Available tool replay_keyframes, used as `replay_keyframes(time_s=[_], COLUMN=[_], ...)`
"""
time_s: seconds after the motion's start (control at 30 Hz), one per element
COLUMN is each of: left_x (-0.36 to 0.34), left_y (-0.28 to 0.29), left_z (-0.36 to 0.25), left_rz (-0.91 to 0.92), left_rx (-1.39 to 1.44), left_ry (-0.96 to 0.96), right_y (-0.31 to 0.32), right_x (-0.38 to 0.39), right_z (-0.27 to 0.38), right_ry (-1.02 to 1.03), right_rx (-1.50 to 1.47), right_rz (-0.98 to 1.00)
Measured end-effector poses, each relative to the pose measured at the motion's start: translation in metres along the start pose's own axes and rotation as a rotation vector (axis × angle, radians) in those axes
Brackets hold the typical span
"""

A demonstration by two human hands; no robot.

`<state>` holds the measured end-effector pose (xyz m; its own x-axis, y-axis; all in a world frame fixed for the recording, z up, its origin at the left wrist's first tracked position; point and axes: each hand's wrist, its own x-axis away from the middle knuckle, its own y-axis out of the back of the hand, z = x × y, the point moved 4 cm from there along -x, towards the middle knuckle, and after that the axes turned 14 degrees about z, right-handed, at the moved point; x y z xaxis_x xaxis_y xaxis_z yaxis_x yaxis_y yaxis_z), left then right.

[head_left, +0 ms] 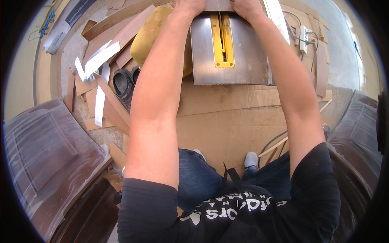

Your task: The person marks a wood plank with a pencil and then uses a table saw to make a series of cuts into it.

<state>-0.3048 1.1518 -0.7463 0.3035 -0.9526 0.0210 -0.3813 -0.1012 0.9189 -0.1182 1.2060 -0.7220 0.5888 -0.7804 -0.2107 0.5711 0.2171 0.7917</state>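
At the top edge of the view, my left hand [189,6] and my right hand [245,7] are closed at either side of a thin greyish-brown board [218,5], their fingertips partly out of frame. The board lies at the far end of a silver metal saw table [251,48]. A yellow insert [229,40] with a long dark slot is set in the table's middle. A yellow machine body [144,40] shows left of it, partly behind my left forearm. A white strip [278,24] runs along the table's right side.
Cardboard [227,125] covers the floor. Black clogs [123,83], white offcuts [99,56] and wooden strips [133,24] lie left. A power strip [303,40] with cables is right. Dark wooden panels [48,150] stand at both sides. My socked feet [251,160] are below.
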Motion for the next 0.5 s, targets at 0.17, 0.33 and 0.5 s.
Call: replay_keyframes(time_s=[0.17, 0.33, 0.5], left_x=[0.005, 0.007, 0.004], left_y=[0.005, 0.005, 0.002], left_z=[-0.001, 0.0, 0.001], left_rz=[-0.107, -0.048, -0.043], left_rx=[0.061, 0.102, 0.119], left_ry=[0.05, 0.075, 0.06], right_y=[0.0, 0.001, 0.0], right_x=[0.002, 0.003, 0.002], right_z=[0.001, 0.006, 0.002], right_ry=[0.001, -0.012, 0.006], right_rx=[0.004, -0.012, 0.003], right_rz=[0.004, 0.025, 0.008])
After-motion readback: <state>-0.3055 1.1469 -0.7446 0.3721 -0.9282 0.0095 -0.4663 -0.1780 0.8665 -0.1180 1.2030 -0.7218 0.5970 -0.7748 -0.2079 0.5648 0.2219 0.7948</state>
